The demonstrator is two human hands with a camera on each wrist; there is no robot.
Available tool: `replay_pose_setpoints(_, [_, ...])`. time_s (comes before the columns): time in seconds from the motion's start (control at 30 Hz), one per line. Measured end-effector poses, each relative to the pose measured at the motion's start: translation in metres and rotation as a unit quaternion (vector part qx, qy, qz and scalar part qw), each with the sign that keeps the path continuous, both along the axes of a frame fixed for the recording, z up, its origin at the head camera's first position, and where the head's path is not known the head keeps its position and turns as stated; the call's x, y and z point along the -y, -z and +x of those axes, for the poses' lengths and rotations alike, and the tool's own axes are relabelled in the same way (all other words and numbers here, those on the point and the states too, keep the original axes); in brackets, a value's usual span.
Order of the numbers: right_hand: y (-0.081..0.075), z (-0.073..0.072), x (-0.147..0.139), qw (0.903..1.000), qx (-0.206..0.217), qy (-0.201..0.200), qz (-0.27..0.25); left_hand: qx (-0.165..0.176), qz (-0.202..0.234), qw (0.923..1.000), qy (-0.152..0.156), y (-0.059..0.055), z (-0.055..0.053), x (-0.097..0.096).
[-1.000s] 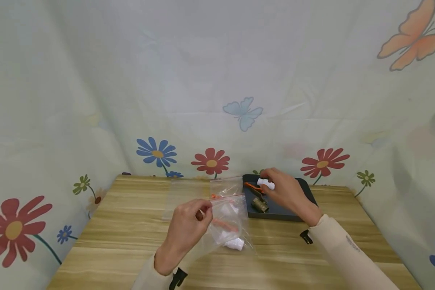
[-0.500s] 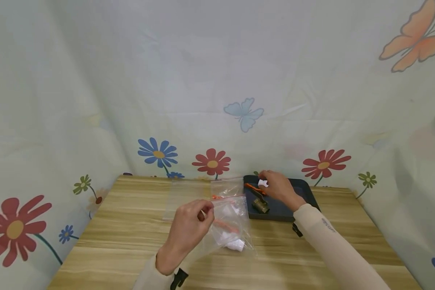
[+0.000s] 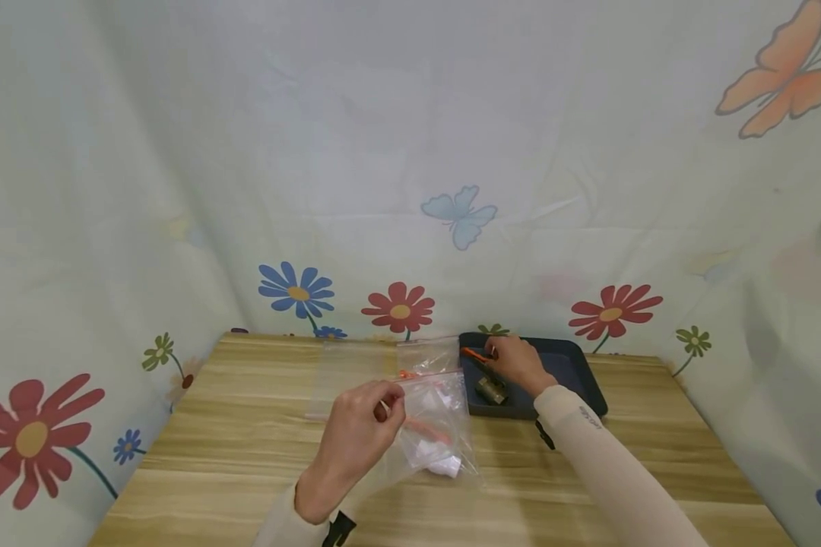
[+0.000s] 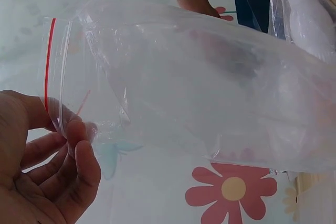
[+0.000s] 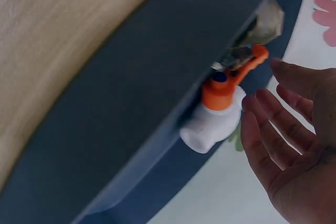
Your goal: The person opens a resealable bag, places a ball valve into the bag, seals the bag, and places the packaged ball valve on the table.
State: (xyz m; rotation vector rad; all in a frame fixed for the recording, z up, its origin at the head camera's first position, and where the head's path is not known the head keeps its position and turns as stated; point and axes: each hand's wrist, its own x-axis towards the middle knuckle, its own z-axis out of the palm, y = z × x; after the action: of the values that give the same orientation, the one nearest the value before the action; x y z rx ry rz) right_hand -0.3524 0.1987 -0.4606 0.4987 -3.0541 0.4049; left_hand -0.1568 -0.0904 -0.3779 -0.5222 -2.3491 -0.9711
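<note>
My left hand (image 3: 362, 422) pinches the red-striped top edge of a clear zip bag (image 4: 157, 77) between thumb and fingers. Inside or behind its film show a white plastic piece (image 3: 441, 460) and an orange strip (image 3: 429, 429). My right hand (image 3: 520, 363) is low over the dark tray (image 3: 575, 380). In the right wrist view its fingers are spread beside a white plastic valve (image 5: 202, 127) with an orange lever handle (image 5: 223, 93), with nothing gripped. The valve's white body is hidden by the hand in the head view. A brass valve (image 3: 490, 390) lies near it in the tray.
Another clear bag (image 3: 427, 353) with an orange item lies behind the held one. A flat clear bag (image 3: 356, 372) lies to its left on the wooden table (image 3: 246, 456). A flower-printed cloth (image 3: 356, 152) hangs behind the table.
My right hand has moved down and slightly left over the tray. The white piece at its fingertips has gone from sight behind the hand. My left hand stays on the bag.
</note>
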Motion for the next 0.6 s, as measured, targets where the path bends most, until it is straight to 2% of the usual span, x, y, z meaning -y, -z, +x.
replay_pose_setpoints(0.27, [0.017, -0.007, -0.001, 0.9994, 0.005, 0.033, 0.006, -0.004, 0.005, 1.0000, 0.002, 0.002, -0.001, 0.000])
replay_pose_setpoints(0.47, [0.020, -0.006, 0.001, 0.9992, -0.001, 0.039, -0.005, -0.016, 0.005, 0.9999, 0.005, 0.004, -0.002, 0.001])
replay_pose_setpoints(0.6, [0.023, -0.005, 0.003, 0.9992, 0.010, 0.040, 0.002, -0.018, 0.005, 0.9998, 0.007, 0.004, -0.002, 0.001])
